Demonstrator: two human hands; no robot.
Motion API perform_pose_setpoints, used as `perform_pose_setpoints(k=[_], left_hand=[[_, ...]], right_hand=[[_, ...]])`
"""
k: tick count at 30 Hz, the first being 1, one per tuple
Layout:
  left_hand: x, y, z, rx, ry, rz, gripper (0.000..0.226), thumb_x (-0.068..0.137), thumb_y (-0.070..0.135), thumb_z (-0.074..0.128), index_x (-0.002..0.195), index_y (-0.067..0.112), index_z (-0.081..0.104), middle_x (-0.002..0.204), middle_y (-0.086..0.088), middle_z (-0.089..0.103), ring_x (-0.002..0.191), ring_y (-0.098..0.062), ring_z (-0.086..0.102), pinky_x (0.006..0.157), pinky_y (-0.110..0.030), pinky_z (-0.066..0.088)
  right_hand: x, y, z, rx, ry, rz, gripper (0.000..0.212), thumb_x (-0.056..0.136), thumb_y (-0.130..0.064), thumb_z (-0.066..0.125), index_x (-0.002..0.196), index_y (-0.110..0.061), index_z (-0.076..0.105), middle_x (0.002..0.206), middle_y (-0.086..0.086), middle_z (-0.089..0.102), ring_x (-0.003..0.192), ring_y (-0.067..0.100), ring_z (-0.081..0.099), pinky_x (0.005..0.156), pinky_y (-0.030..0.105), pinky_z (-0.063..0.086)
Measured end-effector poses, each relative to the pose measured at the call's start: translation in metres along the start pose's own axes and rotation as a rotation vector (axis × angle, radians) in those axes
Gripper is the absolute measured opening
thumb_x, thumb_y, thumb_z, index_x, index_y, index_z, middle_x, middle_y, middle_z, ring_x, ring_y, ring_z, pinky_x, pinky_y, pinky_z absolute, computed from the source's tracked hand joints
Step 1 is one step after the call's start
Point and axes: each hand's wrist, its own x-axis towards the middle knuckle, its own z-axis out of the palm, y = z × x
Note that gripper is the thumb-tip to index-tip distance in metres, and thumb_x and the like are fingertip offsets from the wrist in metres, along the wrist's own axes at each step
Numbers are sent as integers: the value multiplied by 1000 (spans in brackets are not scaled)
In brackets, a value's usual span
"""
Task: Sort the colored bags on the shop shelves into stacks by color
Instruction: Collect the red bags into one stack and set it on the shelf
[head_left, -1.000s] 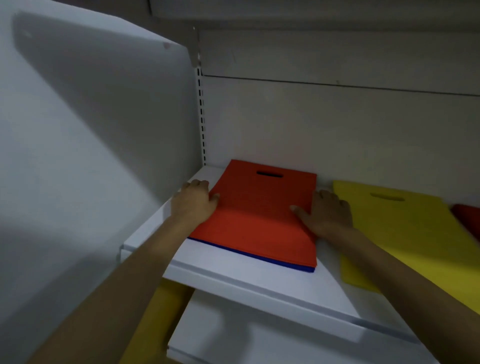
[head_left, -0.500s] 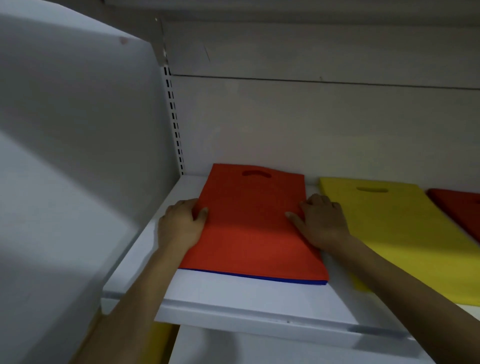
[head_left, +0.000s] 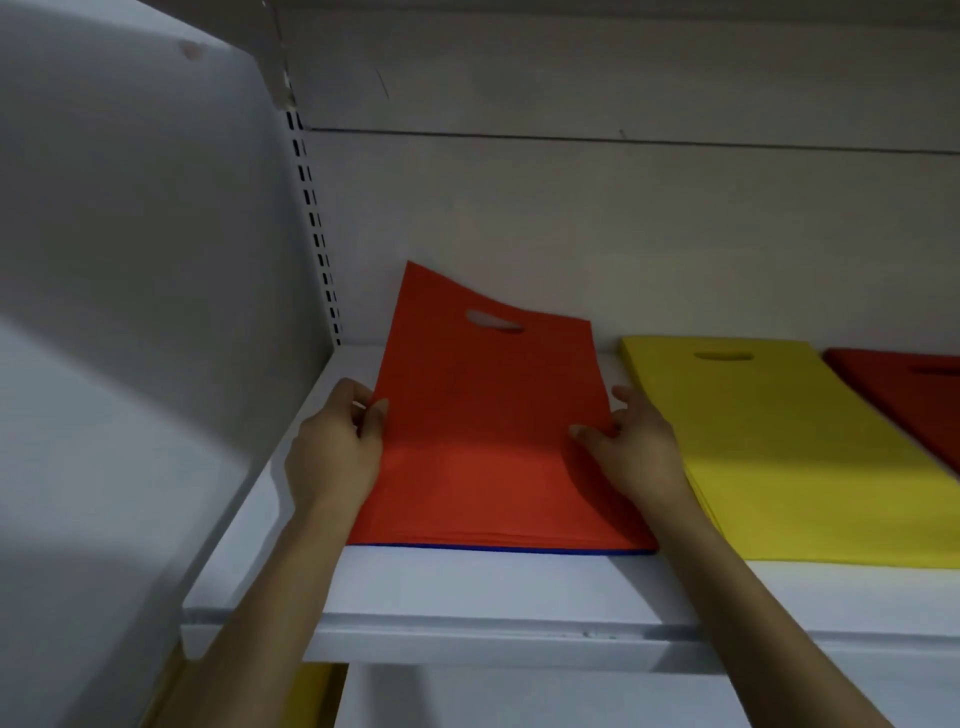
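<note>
**Top orange bag pinched at both edges**

It is gripped by the left hand and right hand, its far end raised off the stack on the shelf, a blue bag beneath. A side panel stands near on the left; a yellow stack is just beside the right hand.

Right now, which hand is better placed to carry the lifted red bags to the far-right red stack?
Probably the right hand: it pinches the red bags on the side nearer the red stack.
</note>
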Motion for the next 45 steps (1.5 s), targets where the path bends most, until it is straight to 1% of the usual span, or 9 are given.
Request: perform_pose_setpoints(k=[4, 7, 9, 12, 25, 32, 35, 39, 45], left_hand=[[1, 8, -3, 0, 42, 38, 19, 94, 29, 55, 98, 11, 58, 86, -8, 66, 73, -27, 57, 61, -30, 38], [-4, 11, -5, -22, 60, 69, 20, 95, 28, 54, 102, 10, 59, 88, -9, 67, 69, -21, 52, 60, -29, 35], [-8, 10, -8, -81, 87, 101, 18, 94, 27, 56, 101, 10, 60, 86, -7, 67, 69, -23, 55, 61, -30, 38], [-10, 17, -13, -196, 104, 132, 19, 93, 31, 55, 96, 13, 59, 81, 2, 63, 71, -24, 59, 64, -30, 42], [-45, 117, -3, -404, -48, 337, 12, 89, 29, 61, 91, 18, 58, 72, 14, 56, 67, -7, 53, 63, -24, 37], [-132, 188, 41, -803, -623, 149, 10, 89, 9, 62, 85, 18, 63, 70, 8, 71, 64, 0, 60, 60, -14, 48], [-178, 221, 68, -684, -574, 208, 14, 88, 11, 65, 77, 19, 59, 72, 1, 66, 64, -6, 57, 57, -14, 44], [-242, 272, 92, -654, -473, 219, 23, 88, 13, 63, 72, 24, 52, 71, 6, 60, 54, 8, 52, 54, -7, 38], [-310, 322, 111, -660, -471, 196, 22, 91, 18, 61, 74, 29, 52, 77, 14, 59, 67, 12, 56, 67, -13, 41]], right_hand=[[10, 5, -6, 124, -51, 60, 51, 75, -24, 80, 117, -6, 59, 105, 8, 69, 94, 25, 67, 80, 37, 53], [1, 3, -18, 257, -83, 80, 37, 78, -16, 77, 110, -3, 64, 89, 2, 68, 75, 15, 64, 70, 31, 52], [-11, 1, -26, 236, -18, 14, 18, 80, -20, 74, 85, -3, 68, 69, 7, 66, 61, 15, 57, 60, 36, 47], [-35, -2, -31, 253, 77, 13, 30, 90, -21, 62, 70, 0, 58, 56, 9, 50, 50, 12, 41, 49, 29, 29], [-116, 40, -109, 341, 543, 131, 26, 92, -30, 60, 70, -16, 62, 50, 4, 44, 42, 7, 32, 41, 18, 24], [-171, 109, -205, 355, 721, 200, 22, 90, -29, 63, 70, -23, 63, 52, -3, 61, 49, 5, 51, 52, 20, 43], [-198, 143, -254, 381, 734, 246, 17, 90, -30, 63, 74, -25, 65, 56, -13, 65, 50, -1, 56, 51, 15, 45], [-234, 195, -313, 445, 663, 351, 15, 91, -31, 61, 83, -20, 69, 62, -9, 68, 54, 0, 59, 52, 19, 46], [-263, 250, -358, 340, 670, 434, 15, 89, -28, 64, 76, -20, 69, 61, -6, 68, 55, 3, 59, 59, 30, 48]])
